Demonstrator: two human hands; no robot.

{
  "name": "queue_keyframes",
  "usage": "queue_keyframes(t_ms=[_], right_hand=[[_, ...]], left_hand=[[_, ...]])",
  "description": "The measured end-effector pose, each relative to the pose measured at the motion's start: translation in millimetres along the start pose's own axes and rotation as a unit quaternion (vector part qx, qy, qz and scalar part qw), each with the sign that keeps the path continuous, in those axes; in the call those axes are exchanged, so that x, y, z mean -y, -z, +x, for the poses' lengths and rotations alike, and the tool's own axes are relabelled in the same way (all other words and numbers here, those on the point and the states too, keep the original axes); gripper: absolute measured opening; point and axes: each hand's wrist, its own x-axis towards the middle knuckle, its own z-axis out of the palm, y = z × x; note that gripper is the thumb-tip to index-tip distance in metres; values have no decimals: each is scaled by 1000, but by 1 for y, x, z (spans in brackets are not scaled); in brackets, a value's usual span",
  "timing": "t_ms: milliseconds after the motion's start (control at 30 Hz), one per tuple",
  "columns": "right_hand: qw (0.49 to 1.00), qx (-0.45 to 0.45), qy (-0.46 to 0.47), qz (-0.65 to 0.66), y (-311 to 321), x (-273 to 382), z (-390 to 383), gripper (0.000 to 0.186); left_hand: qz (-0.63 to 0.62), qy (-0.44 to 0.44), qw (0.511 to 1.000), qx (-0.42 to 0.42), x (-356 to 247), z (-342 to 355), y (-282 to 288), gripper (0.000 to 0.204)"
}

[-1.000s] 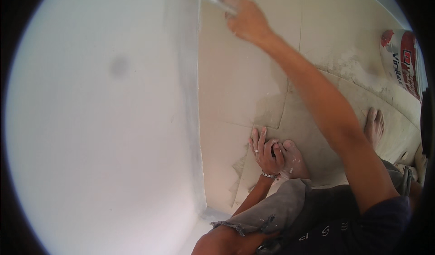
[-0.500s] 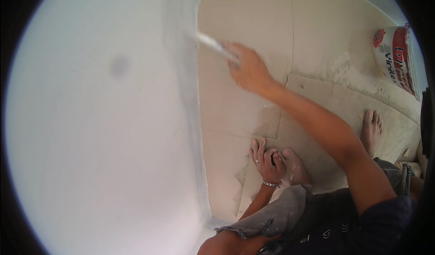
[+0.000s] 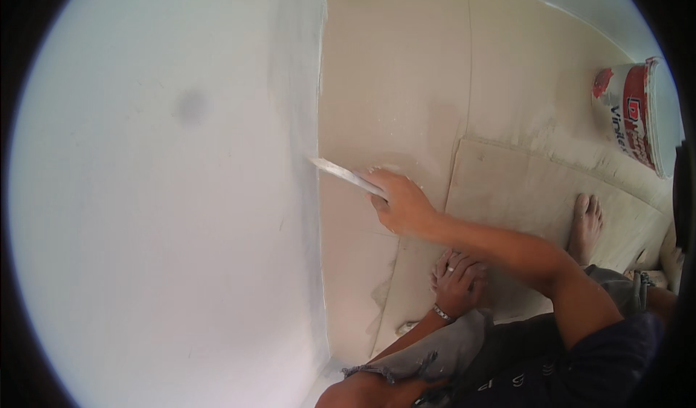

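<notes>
My right hand (image 3: 406, 201) is closed around a slim, pale-coated tool that looks like a flat paintbrush (image 3: 348, 174), seen edge-on. Its tip meets the white wall (image 3: 181, 248) at the corner with the beige floor. Along that corner runs a greyish, damp-looking strip (image 3: 308, 263) on the wall. Lower down, near my bent knee, my left hand (image 3: 457, 285) rests with its fingers loosely bent and apart; a ring and a metal bracelet show on it. Nothing can be seen in that hand. My right forearm passes just above it.
A white and red bucket (image 3: 627, 114) stands at the far right by another wall. My bare foot (image 3: 586, 223) is on a large beige floor panel (image 3: 507, 183). Close to my left forearm lies a small pale object (image 3: 406, 328), too small to name.
My right hand has come down along the wall's edge, toward me, with the brush. My left hand has shifted right and slightly lower. The whole view has tilted a little.
</notes>
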Motion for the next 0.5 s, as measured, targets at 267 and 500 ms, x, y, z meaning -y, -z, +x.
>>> queue_keyframes(t_ms=[267,500], right_hand=[[923,-323,174,-113,123,5,130,43],[923,-322,165,-128,171,47,196,46]], left_hand=[[-1,18,1000,16,0,5,-5,21],[-4,25,1000,-9,-1,0,-7,25]])
